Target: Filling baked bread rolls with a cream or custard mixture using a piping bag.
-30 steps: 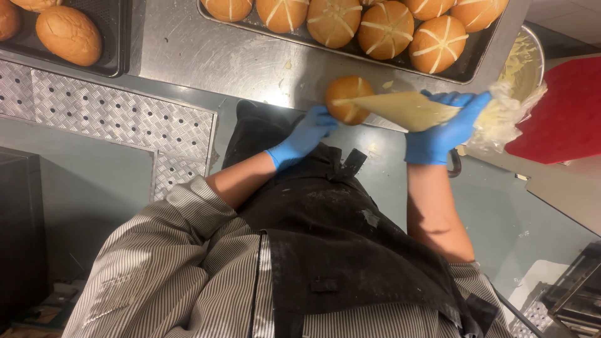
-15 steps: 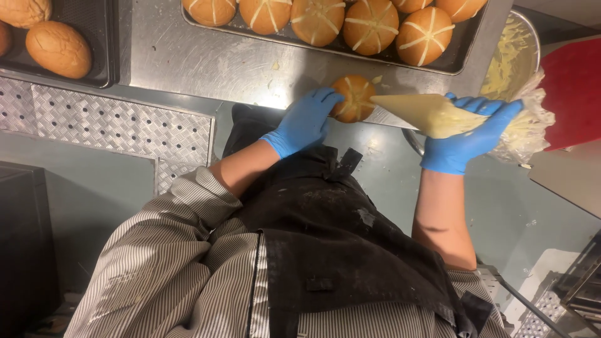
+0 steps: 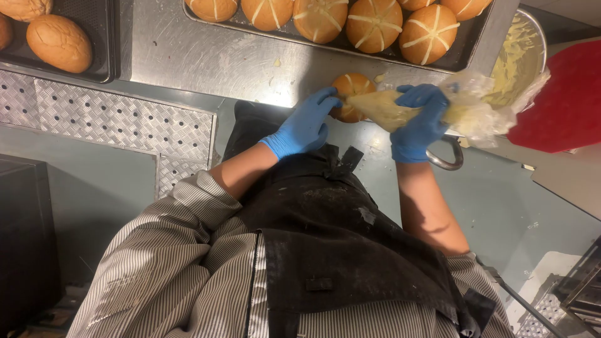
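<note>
Head view: left hand [image 3: 305, 125] cups the bun [image 3: 352, 94] with fingers curled, right hand [image 3: 418, 122] clenched tight around the piping bag [image 3: 400, 107].

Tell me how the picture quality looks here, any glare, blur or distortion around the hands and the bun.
Head view: even indoor light; soft glare on the steel counter; left hand, bun and right hand gripping the piping bag look reasonably sharp; slight softness on the bag's crinkled plastic; wide-angle stretch toward the edges; the dark apron loses detail in shadow.
</note>
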